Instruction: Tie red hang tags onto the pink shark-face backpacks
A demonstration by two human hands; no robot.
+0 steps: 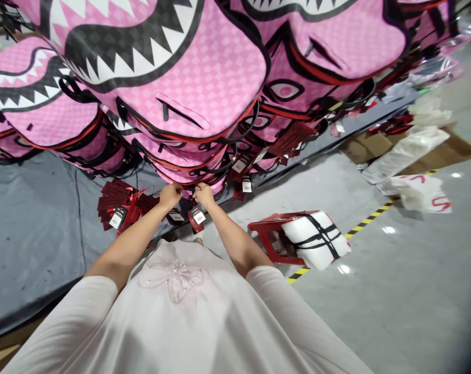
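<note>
A tall stack of pink checkered backpacks (227, 67) with black-and-white shark mouths rises in front of me. My left hand (170, 196) is closed at the lower edge of the stack, beside a backpack's black trim; what its fingers hold is hidden. My right hand (203, 195) pinches close by, with a red hang tag (197, 218) bearing a white barcode label dangling just under it. Another dark tag (175, 215) hangs below my left hand. A pile of red hang tags (120, 200) lies on the grey-covered table to the left of my hands.
More pink backpacks (44, 104) stand at the left, and others (329, 41) at the right. On the floor to the right is a red stool (270, 239) with a strapped white pad (317, 238). Behind it lie flattened cardboard (446, 150) and plastic bags (418, 192).
</note>
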